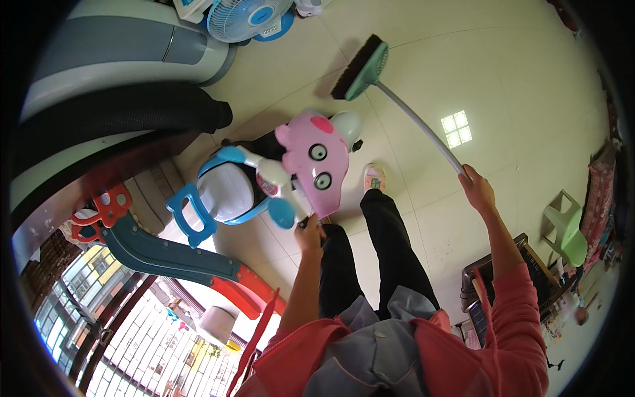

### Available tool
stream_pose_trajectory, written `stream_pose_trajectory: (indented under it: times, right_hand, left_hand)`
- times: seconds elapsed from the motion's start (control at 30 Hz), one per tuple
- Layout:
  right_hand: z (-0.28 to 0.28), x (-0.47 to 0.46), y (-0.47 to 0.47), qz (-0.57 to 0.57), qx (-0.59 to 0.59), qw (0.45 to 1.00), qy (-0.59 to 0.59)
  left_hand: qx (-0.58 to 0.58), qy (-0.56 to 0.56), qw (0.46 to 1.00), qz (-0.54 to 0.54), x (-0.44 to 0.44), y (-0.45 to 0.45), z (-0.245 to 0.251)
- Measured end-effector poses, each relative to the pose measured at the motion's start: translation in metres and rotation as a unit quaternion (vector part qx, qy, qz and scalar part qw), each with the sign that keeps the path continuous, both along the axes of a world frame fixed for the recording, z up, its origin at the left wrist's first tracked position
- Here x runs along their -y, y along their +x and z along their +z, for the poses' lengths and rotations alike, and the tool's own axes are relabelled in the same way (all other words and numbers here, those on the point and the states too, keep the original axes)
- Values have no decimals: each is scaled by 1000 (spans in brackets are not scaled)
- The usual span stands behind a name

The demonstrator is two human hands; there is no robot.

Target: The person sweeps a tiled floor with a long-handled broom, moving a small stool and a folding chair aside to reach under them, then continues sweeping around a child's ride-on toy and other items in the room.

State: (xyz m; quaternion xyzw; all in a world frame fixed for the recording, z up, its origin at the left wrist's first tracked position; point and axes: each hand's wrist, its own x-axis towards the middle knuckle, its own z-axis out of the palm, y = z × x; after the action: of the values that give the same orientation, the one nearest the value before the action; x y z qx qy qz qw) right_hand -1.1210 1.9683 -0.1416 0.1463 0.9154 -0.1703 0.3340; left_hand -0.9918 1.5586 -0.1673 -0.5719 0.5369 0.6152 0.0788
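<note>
A long-handled broom (367,72) with a green head and dark bristles is in my right hand (477,188), which is closed round the upper end of its grey handle. The broom head is at the top centre, tilted, with a shadow on the floor beside it. My left hand (310,233) is closed on the handlebar (301,211) of a child's ride-on toy. That toy has a pink pig-shaped front (322,154) with round eyes, a pale seat (228,191) and a blue backrest (193,216). My feet are on the tiles, just right of the toy.
A blue and white fan (248,20) and a grey-white appliance (124,42) stand at the upper left. A dark blue and red child's slide (168,253) is at the lower left. On the right are a green plastic stool (568,231) and a black case (476,278).
</note>
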Motion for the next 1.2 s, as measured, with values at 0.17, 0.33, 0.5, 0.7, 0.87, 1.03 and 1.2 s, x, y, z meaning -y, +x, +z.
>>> stream_pose_trajectory:
  times: [0.17,0.33,0.5,0.7,0.87,1.03,1.2]
  right_hand:
    - [-12,9,-50,99,7,995,-4]
    - [-36,80,-89,209,3,977,-50]
    - [-84,237,-120,275,60,954,-104]
    - [-150,325,-121,381,32,921,-69]
    - [-150,100,-72,296,15,955,20]
    - [-35,-109,15,228,89,944,221]
    - [42,-178,69,124,143,940,285]
  left_hand:
    - [56,0,997,47,55,38,73]
    - [75,-28,997,-11,117,81,125]
    - [123,-33,992,-9,155,125,141]
    - [173,-57,982,-46,161,162,138]
    - [112,-9,993,-29,149,154,129]
    - [92,24,995,2,122,114,128]
    - [33,72,994,81,89,48,117]
